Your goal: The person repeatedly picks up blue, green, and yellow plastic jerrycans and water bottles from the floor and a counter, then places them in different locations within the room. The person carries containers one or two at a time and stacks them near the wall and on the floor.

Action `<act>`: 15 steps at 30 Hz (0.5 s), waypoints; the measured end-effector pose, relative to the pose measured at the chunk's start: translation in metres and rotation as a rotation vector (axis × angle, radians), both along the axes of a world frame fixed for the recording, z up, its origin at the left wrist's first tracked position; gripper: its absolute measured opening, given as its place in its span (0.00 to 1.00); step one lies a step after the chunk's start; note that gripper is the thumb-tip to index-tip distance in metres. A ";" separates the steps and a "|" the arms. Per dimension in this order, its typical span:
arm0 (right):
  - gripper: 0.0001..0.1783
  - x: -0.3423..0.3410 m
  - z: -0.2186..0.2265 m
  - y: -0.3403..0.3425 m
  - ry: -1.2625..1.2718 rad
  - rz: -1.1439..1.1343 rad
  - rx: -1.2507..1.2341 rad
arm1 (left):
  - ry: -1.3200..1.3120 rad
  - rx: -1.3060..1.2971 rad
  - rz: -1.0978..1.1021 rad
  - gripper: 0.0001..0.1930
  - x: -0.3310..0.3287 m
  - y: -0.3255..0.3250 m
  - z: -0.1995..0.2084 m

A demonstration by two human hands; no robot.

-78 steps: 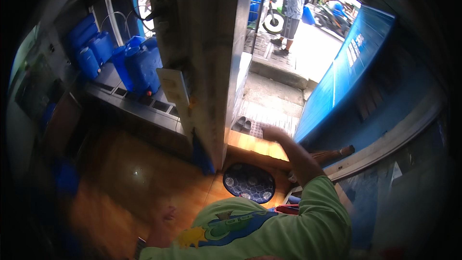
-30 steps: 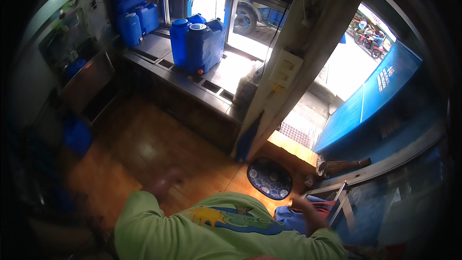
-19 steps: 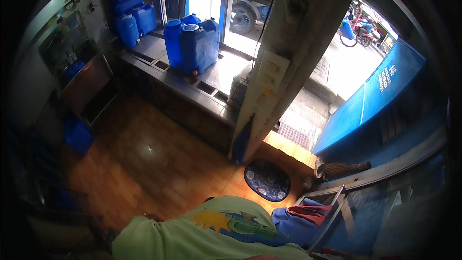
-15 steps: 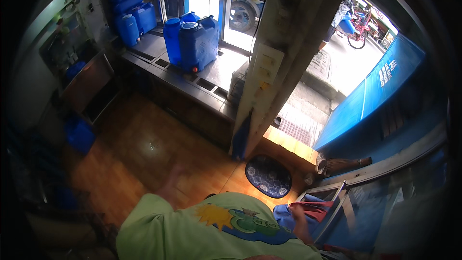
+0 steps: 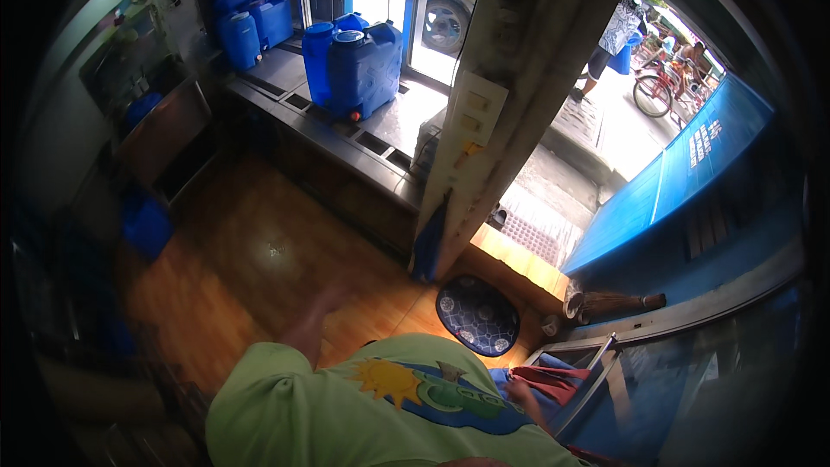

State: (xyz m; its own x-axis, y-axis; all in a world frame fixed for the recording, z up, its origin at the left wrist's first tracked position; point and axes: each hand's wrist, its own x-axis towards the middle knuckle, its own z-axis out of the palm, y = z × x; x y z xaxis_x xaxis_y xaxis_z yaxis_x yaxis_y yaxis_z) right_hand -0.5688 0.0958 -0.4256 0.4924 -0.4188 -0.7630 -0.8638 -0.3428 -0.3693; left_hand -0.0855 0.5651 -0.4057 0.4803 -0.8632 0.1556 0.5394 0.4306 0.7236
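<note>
Right Grip Nearest the Cloths

A person in a green shirt (image 5: 372, 406) stands with both bare arms lowered, the right grip (image 5: 520, 393) at the near end of a red cloth (image 5: 558, 383) and a blue cloth (image 5: 550, 406). The red cloth lies to that grip's right, its long axis running roughly sideways; both fabrics look soft and loosely creased. Whether fingers touch them, or are curled or spread, cannot be told. The left grip (image 5: 333, 296), blurred, is well apart from the cloths, above a glossy, wood-toned floor (image 5: 225, 251); its state cannot be told either. Ahead, between the two, lies an oval mat (image 5: 477, 316), dark and patterned. Farther off, boxy blue jugs (image 5: 367, 73), apparently plastic, stand upright on a metallic tabletop (image 5: 320, 135) with dark slots, left of a scuffed pillar (image 5: 475, 147).
</note>
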 end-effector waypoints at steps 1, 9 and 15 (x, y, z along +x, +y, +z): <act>0.11 -0.033 -0.017 0.012 0.057 0.054 0.077 | -0.010 0.355 0.119 0.27 -0.030 0.050 -0.022; 0.11 -0.120 -0.022 0.000 0.285 -0.274 0.199 | 0.408 1.438 0.221 0.25 -0.162 0.224 -0.045; 0.09 0.003 0.022 -0.059 -0.465 -0.705 0.272 | 0.180 1.247 0.436 0.23 -0.053 0.123 -0.034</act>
State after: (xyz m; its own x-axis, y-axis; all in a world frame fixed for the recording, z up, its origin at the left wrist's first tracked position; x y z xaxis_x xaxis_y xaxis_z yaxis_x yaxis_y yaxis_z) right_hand -0.5661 0.0371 -0.4034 0.4731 -0.5752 -0.6673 -0.5837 0.3628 -0.7265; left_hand -0.1384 0.6882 -0.4397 0.6824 -0.1521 -0.7150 0.6566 -0.3023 0.6910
